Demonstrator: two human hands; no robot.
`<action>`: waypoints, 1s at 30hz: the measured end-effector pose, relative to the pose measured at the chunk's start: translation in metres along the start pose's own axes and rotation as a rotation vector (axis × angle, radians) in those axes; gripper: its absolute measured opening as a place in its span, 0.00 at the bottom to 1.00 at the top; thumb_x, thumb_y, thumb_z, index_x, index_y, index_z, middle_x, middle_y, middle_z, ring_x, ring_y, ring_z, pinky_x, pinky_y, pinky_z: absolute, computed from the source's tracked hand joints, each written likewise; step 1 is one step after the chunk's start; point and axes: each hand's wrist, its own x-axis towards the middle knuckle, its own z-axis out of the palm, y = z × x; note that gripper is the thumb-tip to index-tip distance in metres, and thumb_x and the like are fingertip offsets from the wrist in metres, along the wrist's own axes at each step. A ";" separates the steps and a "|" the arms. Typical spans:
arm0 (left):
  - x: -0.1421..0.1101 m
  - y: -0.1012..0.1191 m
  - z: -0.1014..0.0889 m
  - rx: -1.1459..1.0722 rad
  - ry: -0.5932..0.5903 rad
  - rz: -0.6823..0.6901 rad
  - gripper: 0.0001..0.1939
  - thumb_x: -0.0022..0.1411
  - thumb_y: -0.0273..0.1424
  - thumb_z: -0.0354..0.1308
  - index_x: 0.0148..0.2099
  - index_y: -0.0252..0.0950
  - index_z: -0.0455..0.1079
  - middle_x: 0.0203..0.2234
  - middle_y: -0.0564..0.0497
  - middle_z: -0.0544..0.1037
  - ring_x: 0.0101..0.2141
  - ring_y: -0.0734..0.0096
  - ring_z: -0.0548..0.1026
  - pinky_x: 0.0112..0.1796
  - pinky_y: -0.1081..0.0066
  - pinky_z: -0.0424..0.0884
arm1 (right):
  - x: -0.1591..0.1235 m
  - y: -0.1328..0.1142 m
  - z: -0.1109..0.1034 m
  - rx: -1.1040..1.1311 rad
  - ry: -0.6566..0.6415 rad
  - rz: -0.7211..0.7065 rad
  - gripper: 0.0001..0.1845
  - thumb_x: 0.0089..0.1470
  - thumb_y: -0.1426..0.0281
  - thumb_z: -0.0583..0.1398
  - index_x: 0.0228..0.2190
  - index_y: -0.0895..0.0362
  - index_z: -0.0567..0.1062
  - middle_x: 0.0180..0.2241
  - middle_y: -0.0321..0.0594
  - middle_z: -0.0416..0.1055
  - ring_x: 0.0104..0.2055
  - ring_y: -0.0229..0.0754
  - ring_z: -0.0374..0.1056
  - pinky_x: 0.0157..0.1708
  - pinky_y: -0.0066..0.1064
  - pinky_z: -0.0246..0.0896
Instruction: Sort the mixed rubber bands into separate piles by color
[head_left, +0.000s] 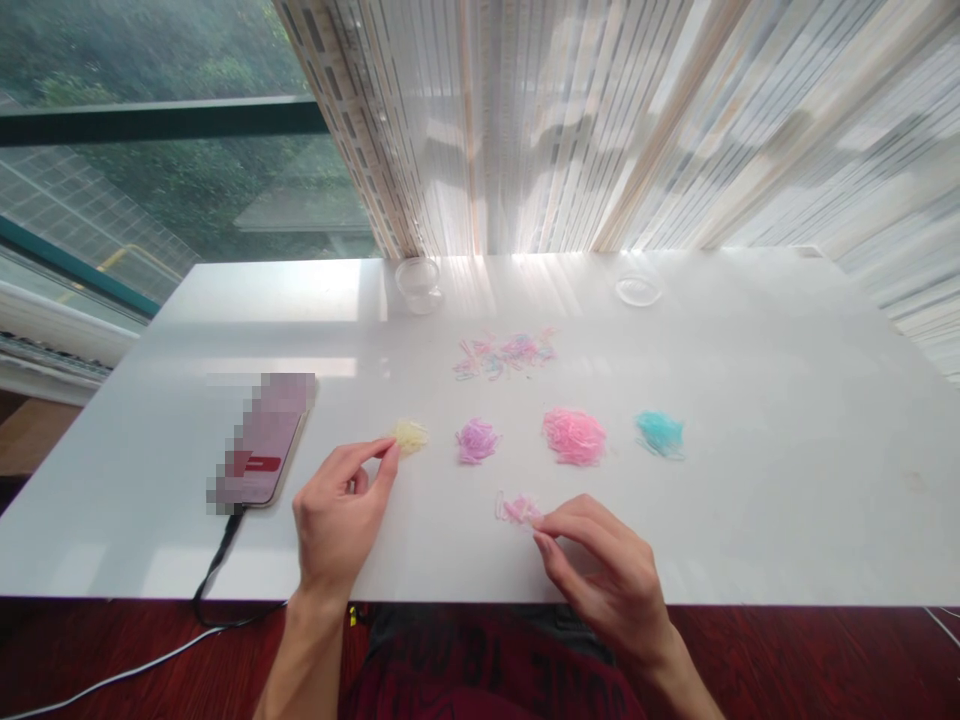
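Note:
My left hand (335, 515) has thumb and forefinger pinched together at the left edge of a small pale yellow pile (412, 437). My right hand (611, 572) pinches at the right side of a small pink and lilac heap (517, 509) near the front. Whether either pinch holds a piece is too small to tell. The piles are made of thin, short strands, some looking like little loops. To the right of the yellow one lie a purple pile (477, 441), a larger pink pile (574, 436) and a turquoise pile (661, 433).
Behind the piles, mixed-colour strands (506, 355) lie scattered on the white table (787, 450). A clear round container (418, 283) and a clear lid-like disc (638, 291) sit at the back. A phone (262, 440) with a black cable (217, 560) lies left. Curtains (510, 120) hang behind.

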 end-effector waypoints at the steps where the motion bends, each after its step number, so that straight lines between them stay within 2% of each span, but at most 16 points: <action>1: 0.000 0.000 0.001 0.013 -0.001 -0.005 0.07 0.69 0.34 0.65 0.42 0.37 0.82 0.32 0.52 0.82 0.21 0.78 0.64 0.28 0.73 0.67 | 0.000 0.000 0.000 0.000 -0.001 0.004 0.11 0.61 0.82 0.63 0.41 0.55 0.79 0.30 0.39 0.78 0.31 0.41 0.74 0.30 0.31 0.71; 7: -0.004 -0.001 0.001 0.051 -0.009 -0.005 0.08 0.69 0.32 0.64 0.46 0.35 0.81 0.31 0.53 0.80 0.20 0.78 0.63 0.28 0.74 0.68 | -0.001 0.001 0.000 -0.003 -0.016 0.014 0.11 0.61 0.83 0.63 0.41 0.56 0.79 0.30 0.39 0.78 0.32 0.40 0.73 0.31 0.30 0.71; 12: -0.018 0.014 0.000 -0.060 -0.036 0.118 0.08 0.70 0.27 0.62 0.50 0.36 0.78 0.33 0.54 0.78 0.21 0.79 0.64 0.30 0.75 0.70 | 0.000 0.002 0.000 -0.021 -0.026 0.028 0.10 0.62 0.82 0.63 0.41 0.56 0.79 0.30 0.39 0.77 0.32 0.40 0.73 0.32 0.30 0.71; 17: -0.038 0.044 0.011 -0.410 -0.368 0.190 0.13 0.72 0.28 0.62 0.57 0.38 0.74 0.39 0.50 0.81 0.23 0.79 0.66 0.28 0.77 0.71 | 0.002 0.002 0.001 -0.051 -0.044 0.025 0.09 0.63 0.80 0.64 0.41 0.56 0.79 0.30 0.38 0.78 0.31 0.39 0.73 0.31 0.29 0.71; 20: -0.045 0.054 0.020 -0.546 -0.483 0.188 0.14 0.72 0.29 0.62 0.58 0.39 0.74 0.39 0.49 0.82 0.23 0.79 0.65 0.26 0.77 0.70 | 0.001 0.003 0.001 -0.063 -0.054 0.017 0.08 0.63 0.79 0.64 0.41 0.55 0.79 0.30 0.38 0.79 0.31 0.40 0.73 0.31 0.30 0.70; 23: -0.047 0.055 0.026 -0.598 -0.490 0.175 0.12 0.73 0.28 0.62 0.56 0.39 0.75 0.37 0.50 0.82 0.22 0.79 0.64 0.24 0.78 0.68 | 0.000 0.003 0.001 -0.063 -0.070 0.013 0.09 0.63 0.79 0.63 0.43 0.55 0.80 0.31 0.39 0.80 0.31 0.40 0.74 0.31 0.30 0.71; 30: -0.045 0.055 0.026 -0.634 -0.462 0.118 0.04 0.72 0.27 0.63 0.45 0.37 0.79 0.32 0.51 0.81 0.22 0.79 0.66 0.23 0.78 0.65 | 0.000 0.002 0.001 -0.060 -0.069 0.020 0.08 0.63 0.78 0.63 0.41 0.55 0.80 0.30 0.39 0.79 0.30 0.40 0.73 0.31 0.30 0.70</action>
